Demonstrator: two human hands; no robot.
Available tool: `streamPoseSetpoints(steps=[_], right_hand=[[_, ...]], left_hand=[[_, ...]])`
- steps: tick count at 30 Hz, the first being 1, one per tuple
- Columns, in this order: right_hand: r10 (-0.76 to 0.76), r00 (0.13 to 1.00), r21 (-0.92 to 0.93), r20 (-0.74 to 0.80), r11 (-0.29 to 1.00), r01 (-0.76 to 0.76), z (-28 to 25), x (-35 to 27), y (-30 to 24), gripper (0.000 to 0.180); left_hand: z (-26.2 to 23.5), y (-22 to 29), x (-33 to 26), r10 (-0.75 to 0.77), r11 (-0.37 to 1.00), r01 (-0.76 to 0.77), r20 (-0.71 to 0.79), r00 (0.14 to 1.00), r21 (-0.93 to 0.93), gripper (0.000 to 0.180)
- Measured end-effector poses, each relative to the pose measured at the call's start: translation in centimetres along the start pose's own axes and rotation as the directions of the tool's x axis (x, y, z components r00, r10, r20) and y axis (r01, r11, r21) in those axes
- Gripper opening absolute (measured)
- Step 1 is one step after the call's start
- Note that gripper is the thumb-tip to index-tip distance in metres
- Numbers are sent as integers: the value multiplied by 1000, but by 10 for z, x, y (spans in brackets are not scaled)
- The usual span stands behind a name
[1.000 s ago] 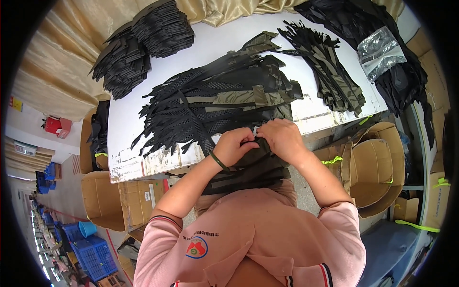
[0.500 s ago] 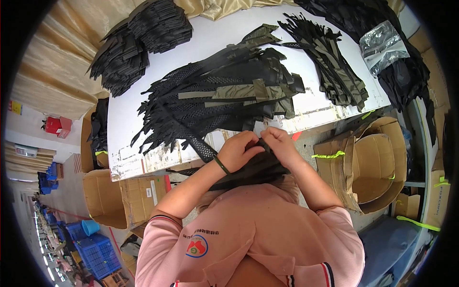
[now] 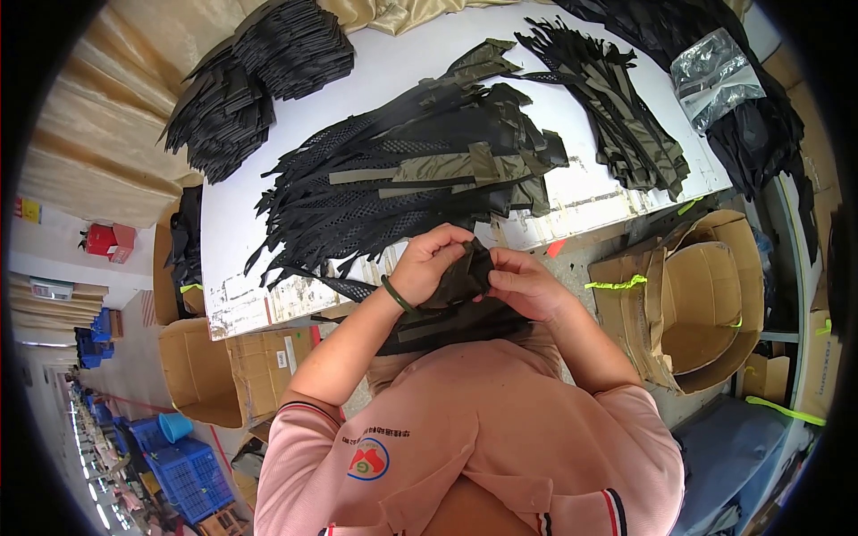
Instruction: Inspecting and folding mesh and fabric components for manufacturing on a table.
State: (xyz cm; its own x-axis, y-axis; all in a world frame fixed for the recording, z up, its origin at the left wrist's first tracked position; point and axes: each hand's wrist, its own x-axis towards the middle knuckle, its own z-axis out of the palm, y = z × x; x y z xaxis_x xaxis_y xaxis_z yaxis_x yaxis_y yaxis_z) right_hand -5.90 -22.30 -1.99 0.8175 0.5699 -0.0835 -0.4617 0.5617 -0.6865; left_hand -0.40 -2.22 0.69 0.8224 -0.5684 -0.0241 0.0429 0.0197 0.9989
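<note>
Head camera showed me both hands meeting in front of the body, just off the near edge of the white table (image 3: 384, 71). The dark cloth piece (image 3: 465, 277) was there, between them, above the black material (image 3: 447, 329) that lay across the lap. I judged it was held so near to the chest because there both hands could reach it easily, and the eyes could look straight down on it. The large pile of black mesh strips and olive cloth (image 3: 393, 183) lay directly ahead, perhaps so that it was within short reach. The black stacks (image 3: 290, 54) at the far left and the narrower strip bundle (image 3: 626, 116) at the right lay apart from it, which seemed to me a way of not mixing them.

As for the grip, the left hand (image 3: 431, 266) was bent around the left side of the piece, its thumb and fingers closed with cloth between them. The right hand (image 3: 529, 286) pinched the right edge with thumb and fingertips, leaving hardly any gap. A mesh strap (image 3: 347, 287) ran toward the left wrist; whether it joined the held piece, I could not tell.
</note>
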Motion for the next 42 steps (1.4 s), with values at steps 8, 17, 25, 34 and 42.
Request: streamPoseSetpoints(steps=[8, 17, 25, 34, 42], right_hand=[[-581, 800, -943, -153, 328, 59, 1, 8, 18, 9], [-549, 753, -703, -363, 691, 165, -8, 7, -7, 3], [-221, 901, -543, -373, 840, -18, -11, 10, -3, 8], [-165, 918, -305, -362, 951, 51, 4, 16, 5, 11], [-124, 860, -180, -495, 983, 38, 0, 13, -20, 21]], left_hand=[[6, 9, -3, 11, 994, -20, 79, 997, 112, 22], [0, -4, -1, -295, 948, 304, -91, 951, 100, 21], [8, -5, -2, -357, 918, 325, -118, 927, -227, 22], [7, -7, -5, -413, 908, 417, 71, 908, -42, 25], [0, -7, -9, -411, 898, 412, 39, 911, -153, 24]])
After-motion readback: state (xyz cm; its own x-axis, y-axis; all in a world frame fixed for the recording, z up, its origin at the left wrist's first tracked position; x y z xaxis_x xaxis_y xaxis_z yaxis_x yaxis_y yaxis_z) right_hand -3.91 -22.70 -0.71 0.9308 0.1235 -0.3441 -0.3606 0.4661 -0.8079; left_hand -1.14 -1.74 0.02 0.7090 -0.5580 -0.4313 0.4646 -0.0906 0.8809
